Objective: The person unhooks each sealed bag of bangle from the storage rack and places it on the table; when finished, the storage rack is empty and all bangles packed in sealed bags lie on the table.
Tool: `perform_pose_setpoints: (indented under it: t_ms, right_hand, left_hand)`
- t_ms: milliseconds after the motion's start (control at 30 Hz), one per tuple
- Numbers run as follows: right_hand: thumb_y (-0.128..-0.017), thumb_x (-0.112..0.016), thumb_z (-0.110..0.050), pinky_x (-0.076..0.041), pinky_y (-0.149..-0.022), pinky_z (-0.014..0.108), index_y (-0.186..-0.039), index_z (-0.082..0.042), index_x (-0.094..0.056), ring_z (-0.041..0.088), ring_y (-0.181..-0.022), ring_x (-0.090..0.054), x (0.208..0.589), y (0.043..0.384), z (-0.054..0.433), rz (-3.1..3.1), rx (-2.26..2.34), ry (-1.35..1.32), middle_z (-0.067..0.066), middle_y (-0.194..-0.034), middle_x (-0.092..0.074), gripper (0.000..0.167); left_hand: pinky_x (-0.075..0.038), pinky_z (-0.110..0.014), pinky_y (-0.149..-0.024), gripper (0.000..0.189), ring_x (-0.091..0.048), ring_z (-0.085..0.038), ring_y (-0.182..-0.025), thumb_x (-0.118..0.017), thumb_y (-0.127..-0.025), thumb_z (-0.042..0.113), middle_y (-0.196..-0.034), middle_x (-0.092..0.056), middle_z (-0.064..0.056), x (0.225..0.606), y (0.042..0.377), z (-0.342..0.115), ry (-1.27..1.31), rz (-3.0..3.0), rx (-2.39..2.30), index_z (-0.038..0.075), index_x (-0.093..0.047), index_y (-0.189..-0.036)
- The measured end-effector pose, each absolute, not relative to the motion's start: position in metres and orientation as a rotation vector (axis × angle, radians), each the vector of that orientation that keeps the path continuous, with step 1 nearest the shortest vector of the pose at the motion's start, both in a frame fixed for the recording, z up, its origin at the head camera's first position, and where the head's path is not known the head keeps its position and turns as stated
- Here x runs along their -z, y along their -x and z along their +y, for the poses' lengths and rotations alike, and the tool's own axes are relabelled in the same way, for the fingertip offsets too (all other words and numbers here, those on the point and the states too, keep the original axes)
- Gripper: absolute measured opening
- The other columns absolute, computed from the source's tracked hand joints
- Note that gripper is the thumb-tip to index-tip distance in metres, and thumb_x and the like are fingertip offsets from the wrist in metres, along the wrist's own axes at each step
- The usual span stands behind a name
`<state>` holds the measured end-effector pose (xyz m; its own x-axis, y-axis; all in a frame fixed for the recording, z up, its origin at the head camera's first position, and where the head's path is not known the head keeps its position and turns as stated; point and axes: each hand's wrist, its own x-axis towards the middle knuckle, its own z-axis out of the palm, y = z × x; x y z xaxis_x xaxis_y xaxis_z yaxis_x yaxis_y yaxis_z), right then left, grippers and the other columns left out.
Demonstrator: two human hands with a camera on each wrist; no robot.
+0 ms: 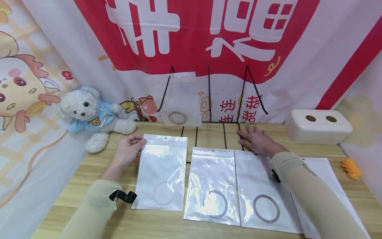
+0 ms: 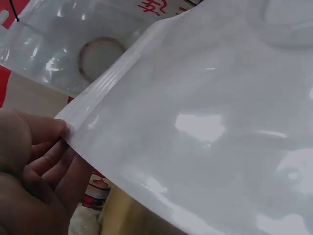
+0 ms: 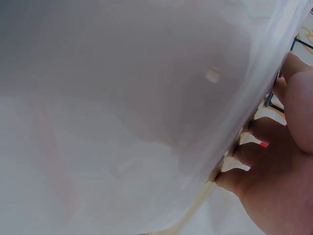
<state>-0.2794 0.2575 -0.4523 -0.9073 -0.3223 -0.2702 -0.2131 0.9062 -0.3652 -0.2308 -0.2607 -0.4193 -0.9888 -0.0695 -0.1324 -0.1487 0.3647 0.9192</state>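
Observation:
My left hand point(image 1: 128, 149) pinches the upper left corner of a clear-fronted zip bag point(image 1: 161, 159), thumb on top, holding a pale ring inside. In the left wrist view, the thumb and fingers point(image 2: 54, 164) grip the bag's sealed edge. My right hand point(image 1: 258, 141) lies with fingers spread by the base of a black wire rack point(image 1: 209, 93), just past the top of another zip bag point(image 1: 247, 172) with a greyish ring. Between these bags lies a third zip bag point(image 1: 200, 172) with a ring. One more bag with a ring point(image 1: 182, 96) hangs on the rack's left side.
Under my right forearm lies a further white bag point(image 1: 319, 169). A white teddy bear point(image 1: 89, 109) in a blue hoodie sits at the left. At the right stand a cream box point(image 1: 316, 129) with two holes and an orange yarn bundle point(image 1: 351, 168). A printed cloth point(image 1: 191, 56) hangs behind.

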Motion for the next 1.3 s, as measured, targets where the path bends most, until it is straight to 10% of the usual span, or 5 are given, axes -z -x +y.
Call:
perform_pose_setpoints:
  t_ms: [333, 1300]
  right_hand:
    - [-0.115, -0.045, -0.049, 0.005, -0.128, 0.079, -0.171, -0.019, -0.031, 0.061, -0.162, 0.006, 0.45, 0.278, 0.257, 2.733, 0.491, 0.372, 0.03, -0.179, -0.003, 0.065]
    - [-0.115, -0.044, -0.049, 0.006, -0.127, 0.079, -0.171, -0.019, -0.03, 0.06, -0.162, 0.007, 0.456, 0.281, 0.259, 2.74, 0.486, 0.382, 0.03, -0.179, -0.002, 0.065]
  left_hand:
    - [-0.06, -0.025, -0.066, 0.03, -0.067, -0.011, -0.079, -0.062, -0.109, 0.013, -0.116, -0.076, -0.025, 0.448, 0.24, -0.254, 0.115, 2.641, -1.497, -0.009, -0.065, -0.13]
    - [-0.053, -0.027, -0.076, 0.021, -0.065, -0.025, -0.1, -0.062, -0.109, 0.011, -0.115, -0.073, -0.019, 0.456, 0.245, -0.253, 0.022, 2.787, -1.174, -0.002, -0.072, -0.123]
